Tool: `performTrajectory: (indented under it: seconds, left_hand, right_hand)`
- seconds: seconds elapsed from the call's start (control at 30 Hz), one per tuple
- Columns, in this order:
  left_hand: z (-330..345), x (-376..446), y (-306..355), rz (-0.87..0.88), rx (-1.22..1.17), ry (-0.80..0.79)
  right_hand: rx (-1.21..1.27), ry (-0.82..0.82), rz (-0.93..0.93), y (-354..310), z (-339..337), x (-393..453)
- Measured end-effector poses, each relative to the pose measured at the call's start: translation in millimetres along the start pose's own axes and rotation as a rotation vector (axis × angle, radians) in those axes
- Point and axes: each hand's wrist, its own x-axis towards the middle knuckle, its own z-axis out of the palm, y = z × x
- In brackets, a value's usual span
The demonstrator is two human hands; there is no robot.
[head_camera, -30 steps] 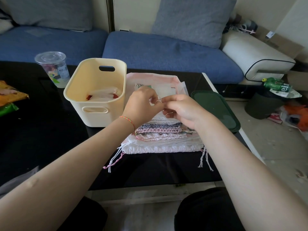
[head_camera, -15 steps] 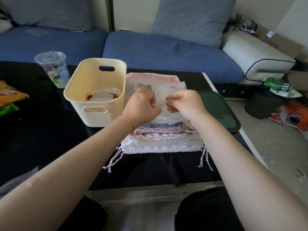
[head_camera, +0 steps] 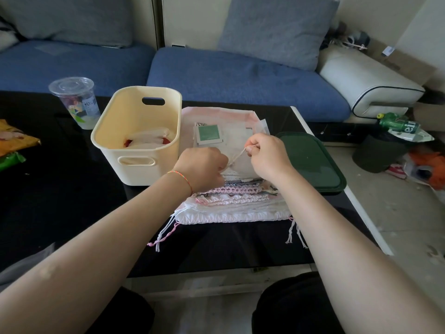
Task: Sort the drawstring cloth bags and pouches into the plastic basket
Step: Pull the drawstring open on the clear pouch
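A stack of drawstring cloth bags lies on the black table, pink and white, with cords hanging off its near edge. On top lies a sheer white pouch with a green card showing through. My right hand pinches the pouch's drawstring and pulls it taut to the right. My left hand grips the pouch's gathered mouth at the cord's other end. The cream plastic basket stands left of the stack and holds white and red pouches.
A dark green lid lies right of the stack at the table's edge. A clear plastic cup stands behind the basket's left side. Snack packets lie at far left. Behind is a blue sofa; a bin is on the floor.
My right hand has moved right and away from my left hand, drawing the cord out taut. The green card on top is now uncovered.
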Motion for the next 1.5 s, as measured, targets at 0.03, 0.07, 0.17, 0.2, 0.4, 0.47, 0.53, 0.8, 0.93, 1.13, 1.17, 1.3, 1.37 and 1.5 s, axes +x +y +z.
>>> performTrajectory:
  seconds: [0.03,0.07,0.17,0.2,0.4,0.47,0.53,0.8,0.93,1.13,1.17,1.3,1.37,1.5]
  left_hand:
    - [-1.9,0.7,0.2,0.009,0.012,-0.035]
    - [-3.7,1.0,0.3,0.016,0.02,-0.065]
    - [-6.4,0.9,0.5,0.032,0.039,-0.149]
    - [-5.9,0.5,0.7,0.032,0.031,-0.179]
    - [-1.3,4.8,-8.2,-0.17,-0.478,0.004]
    - [-9.8,10.1,-11.0,-0.26,-0.66,0.114]
    - [-20.9,11.9,-9.0,-0.298,-0.892,0.074]
    - [-8.9,8.6,-14.2,-0.344,-1.023,-0.052]
    - [9.3,7.5,-20.0,-0.422,-1.1,-0.07]
    - [18.9,10.3,-23.2,-0.681,-1.469,-0.032]
    - [19.5,10.5,-23.6,-0.693,-1.445,-0.019]
    - [22.3,9.5,-19.9,-0.687,-1.061,-0.018]
    - [25.7,9.0,-15.8,-0.685,-0.881,0.01]
    - [30.3,7.9,-13.4,-0.632,-0.771,0.08]
  right_hand:
    - [-0.018,-0.009,-0.009,0.3,0.9,-0.5]
    - [-0.032,-0.02,-0.015,0.6,1.8,-1.0]
    - [-0.068,-0.05,-0.032,0.3,5.2,-3.3]
    - [-0.058,-0.061,-0.03,0.1,5.9,-3.9]
    - [0.124,-0.19,0.014,-1.1,-9.0,-3.4]
    - [0.119,-0.325,0.033,-0.9,-14.1,-6.4]
    - [0.006,-0.328,-0.017,1.9,-11.8,-8.4]
    - [0.329,-0.177,0.085,13.0,-13.8,-2.4]
    - [0.394,-0.239,0.18,22.7,-14.2,-2.5]
    - [0.303,-0.148,0.27,28.8,-11.7,-0.1]
    - [0.273,-0.164,0.275,28.1,-10.3,-0.6]
    - [0.098,-0.228,0.29,26.4,-3.0,1.3]
    - [-0.006,-0.234,0.273,25.4,0.3,3.1]
    - [-0.185,-0.352,0.249,24.4,2.9,5.7]
